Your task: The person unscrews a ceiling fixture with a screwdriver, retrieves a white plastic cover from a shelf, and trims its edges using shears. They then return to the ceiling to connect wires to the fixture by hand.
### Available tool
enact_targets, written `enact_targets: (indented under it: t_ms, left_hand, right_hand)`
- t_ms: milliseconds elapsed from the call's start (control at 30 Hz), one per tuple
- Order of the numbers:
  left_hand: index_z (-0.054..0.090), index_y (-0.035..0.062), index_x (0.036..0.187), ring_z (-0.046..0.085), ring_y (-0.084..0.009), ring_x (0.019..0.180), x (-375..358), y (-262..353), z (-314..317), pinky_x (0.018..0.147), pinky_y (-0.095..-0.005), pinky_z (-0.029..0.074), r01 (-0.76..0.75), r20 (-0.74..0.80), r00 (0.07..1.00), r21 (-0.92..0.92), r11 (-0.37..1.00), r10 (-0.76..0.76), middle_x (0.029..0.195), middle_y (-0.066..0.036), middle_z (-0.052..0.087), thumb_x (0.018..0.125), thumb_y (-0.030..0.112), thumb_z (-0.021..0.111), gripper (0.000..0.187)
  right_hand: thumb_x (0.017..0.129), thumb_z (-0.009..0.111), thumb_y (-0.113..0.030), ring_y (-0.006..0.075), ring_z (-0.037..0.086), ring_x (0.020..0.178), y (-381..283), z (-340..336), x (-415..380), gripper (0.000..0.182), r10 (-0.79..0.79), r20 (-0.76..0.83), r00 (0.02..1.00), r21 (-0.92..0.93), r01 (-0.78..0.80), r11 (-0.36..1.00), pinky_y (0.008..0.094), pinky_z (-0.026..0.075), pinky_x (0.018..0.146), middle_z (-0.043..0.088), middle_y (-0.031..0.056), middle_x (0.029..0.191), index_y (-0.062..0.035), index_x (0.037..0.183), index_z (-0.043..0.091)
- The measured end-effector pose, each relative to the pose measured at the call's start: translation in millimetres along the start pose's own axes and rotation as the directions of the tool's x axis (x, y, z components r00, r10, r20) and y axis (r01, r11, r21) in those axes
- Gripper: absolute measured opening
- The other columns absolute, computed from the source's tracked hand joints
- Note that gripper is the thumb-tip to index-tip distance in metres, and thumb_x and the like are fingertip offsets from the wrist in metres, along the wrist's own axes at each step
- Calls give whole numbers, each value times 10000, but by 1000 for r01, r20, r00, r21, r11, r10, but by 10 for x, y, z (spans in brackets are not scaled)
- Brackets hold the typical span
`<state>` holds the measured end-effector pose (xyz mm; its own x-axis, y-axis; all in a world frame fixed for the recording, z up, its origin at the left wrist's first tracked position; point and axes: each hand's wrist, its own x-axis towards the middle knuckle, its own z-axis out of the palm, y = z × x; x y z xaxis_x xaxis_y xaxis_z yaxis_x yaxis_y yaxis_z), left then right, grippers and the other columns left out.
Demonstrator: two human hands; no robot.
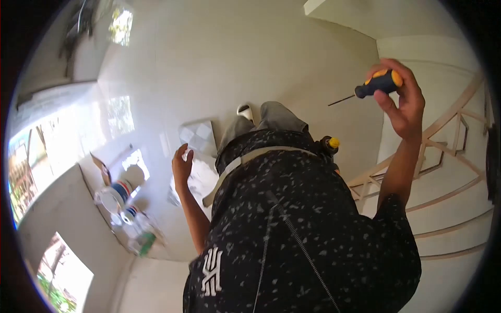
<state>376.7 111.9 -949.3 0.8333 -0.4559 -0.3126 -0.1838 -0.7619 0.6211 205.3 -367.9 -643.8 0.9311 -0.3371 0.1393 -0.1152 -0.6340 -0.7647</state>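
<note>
My right hand [409,107] is raised at the upper right, its fingers wrapped round the black and yellow handle of a screwdriver [380,83]. The thin dark shaft points left and slightly down, touching nothing that I can see. My left hand [181,166] hangs low on the other side, holding nothing, with its fingers loosely curled and apart. Close to it in the view lies a grey and white checkered square piece [198,136] on the floor. At my right hip sits another tool with a yellow end [331,143], its kind not clear.
A wooden lattice frame [436,138] leans or stands at the right. Along the left are white buckets with blue and red bands [116,195], a smaller container [129,215] and a green-marked clear item [146,242]. Window openings [65,271] break the left wall.
</note>
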Motion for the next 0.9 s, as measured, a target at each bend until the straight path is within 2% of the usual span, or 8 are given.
enact_targets:
  t_ms: [100, 200, 267, 467, 567, 667, 800, 900]
  left_hand:
    - [593, 6, 1208, 642, -176, 1003, 446, 627, -544, 856, -327, 503, 65, 168, 986, -301, 951, -15, 1057, -127, 689, 928, 297, 618, 405]
    - [609, 43, 1200, 669, -238, 974, 1127, 919, -1044, 856, -353, 518, -57, 386, 921, -15, 998, 58, 1069, -147, 688, 875, 231, 672, 381]
    - [619, 46, 1187, 672, -256, 955, 1750, 886, -1221, 815, -367, 526, -233, 364, 918, 180, 956, 155, 1090, -152, 677, 846, 201, 694, 383]
    - [605, 36, 1193, 673, -255, 946, 3063, 1342, -1838, 812, -373, 525, -303, 194, 938, 59, 951, 287, 1072, -147, 680, 906, 173, 633, 319]
    - [622, 44, 1152, 676, -248, 927, 3707, 1018, -2062, 815, -386, 531, -187, 132, 975, 37, 982, 181, 1076, -123, 683, 918, 165, 613, 264]
    - [667, 58, 1057, 675, -267, 908, 3841, 7, -2203, 778, -366, 535, -345, 115, 938, 211, 914, 328, 1044, -132, 687, 898, 158, 624, 193]
    - [667, 45, 1058, 681, -282, 916, 3532, -804, -2309, 768, -365, 531, 132, 184, 973, 57, 990, -140, 1009, -163, 689, 841, 211, 666, 273]
    - [674, 50, 1074, 698, -273, 840, 3347, -1565, -2101, 737, -363, 543, 157, 126, 977, 116, 981, -172, 899, -166, 708, 832, 237, 666, 306]
  right_hand:
    - [853, 683, -195, 192, 622, 866, -313, -426, 161, 454, -76, -26, 997, -64, 74, 995, 318, 513, 765, 638, 108, 962, -42, 1246, 514]
    - [858, 682, -234, 193, 627, 847, -470, -564, 212, 433, -30, 7, 1000, 18, 30, 999, 313, 520, 737, 636, 104, 946, -45, 1213, 522]
    - [864, 680, -293, 199, 632, 840, -374, -477, 390, 435, 50, 104, 993, 89, -59, 994, 313, 527, 730, 634, 101, 932, -40, 1181, 523]
    - [756, 722, -10, 211, 632, 765, 93, 339, 1222, 356, 293, 215, 932, 83, -316, 945, 319, 521, 663, 627, 65, 868, -87, 1042, 524]
    - [753, 733, -10, 263, 609, 708, 317, 642, 2000, 324, 351, 321, 880, -18, -365, 931, 346, 478, 656, 622, 86, 823, -85, 994, 529]
    - [753, 732, -3, 269, 609, 707, 261, 878, 2462, 327, 415, 345, 842, -59, -422, 905, 356, 474, 669, 624, 93, 826, -91, 997, 533]
    - [756, 729, 3, 267, 614, 712, 36, 950, 3279, 320, 321, 364, 874, -60, -322, 945, 355, 473, 663, 626, 100, 826, -89, 995, 537]
    - [758, 728, 5, 262, 624, 730, -87, 1118, 3883, 313, 376, 423, 824, -77, -381, 921, 355, 477, 672, 626, 107, 827, -78, 988, 534]
